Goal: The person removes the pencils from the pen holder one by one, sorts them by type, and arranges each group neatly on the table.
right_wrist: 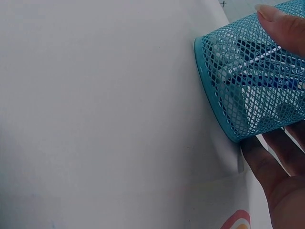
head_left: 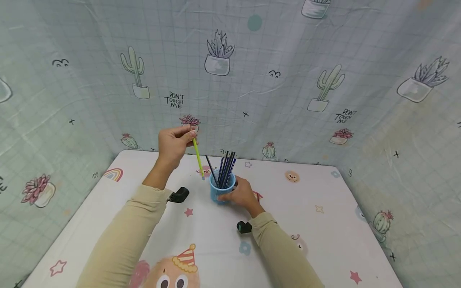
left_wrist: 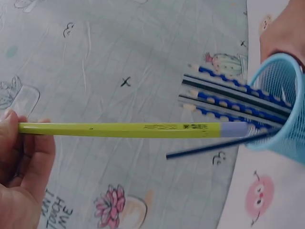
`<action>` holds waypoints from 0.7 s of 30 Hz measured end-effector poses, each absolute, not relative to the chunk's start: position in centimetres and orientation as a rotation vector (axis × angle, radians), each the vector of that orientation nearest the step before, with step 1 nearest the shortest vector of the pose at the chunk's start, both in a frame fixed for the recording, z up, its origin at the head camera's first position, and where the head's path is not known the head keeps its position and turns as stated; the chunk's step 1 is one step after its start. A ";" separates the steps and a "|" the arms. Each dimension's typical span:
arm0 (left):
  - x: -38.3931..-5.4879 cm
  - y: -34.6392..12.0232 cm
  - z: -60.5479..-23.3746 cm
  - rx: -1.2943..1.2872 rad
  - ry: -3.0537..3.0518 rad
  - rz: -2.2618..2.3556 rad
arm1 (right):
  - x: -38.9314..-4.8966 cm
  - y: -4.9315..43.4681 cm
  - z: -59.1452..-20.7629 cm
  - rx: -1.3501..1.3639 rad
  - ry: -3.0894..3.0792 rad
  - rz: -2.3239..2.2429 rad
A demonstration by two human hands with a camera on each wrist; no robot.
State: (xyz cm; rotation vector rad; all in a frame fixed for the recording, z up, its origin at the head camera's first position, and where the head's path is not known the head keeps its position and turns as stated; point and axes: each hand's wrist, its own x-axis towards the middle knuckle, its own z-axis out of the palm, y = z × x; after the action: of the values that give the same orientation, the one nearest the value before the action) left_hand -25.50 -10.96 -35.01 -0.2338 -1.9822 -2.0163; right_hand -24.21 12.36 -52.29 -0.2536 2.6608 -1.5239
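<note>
My left hand [head_left: 173,145] pinches a yellow-green pencil [left_wrist: 119,129] by one end, above the table's far side. Its pale lavender end points down towards a light blue mesh pen cup [head_left: 217,195] and overlaps the rim in the left wrist view. Around that cup, thumb on the near side and fingers behind, my right hand [head_left: 243,194] holds it on the table. Several blue and dark pencils [head_left: 226,170] stand in the cup, some with pale dots and sharpened tips up. One dark pencil [left_wrist: 209,146] leans apart from the bunch, towards the left hand.
A white table [head_left: 295,208] with cartoon prints spreads under both arms. Behind it and at its sides hang grey-green curtains [head_left: 245,96] printed with cacti. Black wrist cameras stick out by the left cuff [head_left: 179,195] and the right cuff [head_left: 244,227].
</note>
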 end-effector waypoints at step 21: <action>-24.5 -17.6 -35.3 -0.003 -2.692 -1.824 | -24.4 12.2 -52.2 -0.217 2.647 -1.527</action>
State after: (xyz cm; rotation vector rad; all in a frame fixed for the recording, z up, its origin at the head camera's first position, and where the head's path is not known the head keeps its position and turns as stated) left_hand -24.47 -17.62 -35.34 -0.0034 -2.6919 -1.8235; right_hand -24.40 12.18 -52.23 -0.2171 2.6472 -1.5269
